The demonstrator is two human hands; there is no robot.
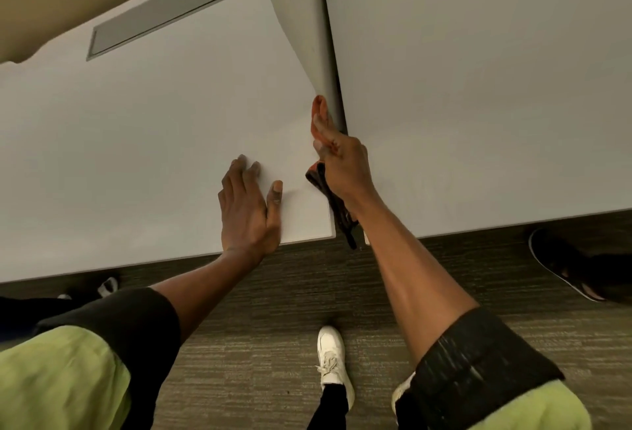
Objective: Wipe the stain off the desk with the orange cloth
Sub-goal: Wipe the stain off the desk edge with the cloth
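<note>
My right hand [338, 159] is shut on the orange cloth [320, 111] and presses it against the grey divider panel [304, 19] that stands between the two white desks. The cloth's dark lower end hangs down past the desk's front corner, under my wrist. My left hand [248, 205] lies flat and open on the left white desk [136, 128], close to its front right corner, with nothing in it. I see no stain on the desk surface.
A second white desk [478, 87] lies to the right of the divider. A grey cable hatch [160, 12] is set into the left desk's back. Below are carpet, my white shoe [333, 357], and another person's dark shoe [564, 262] at right.
</note>
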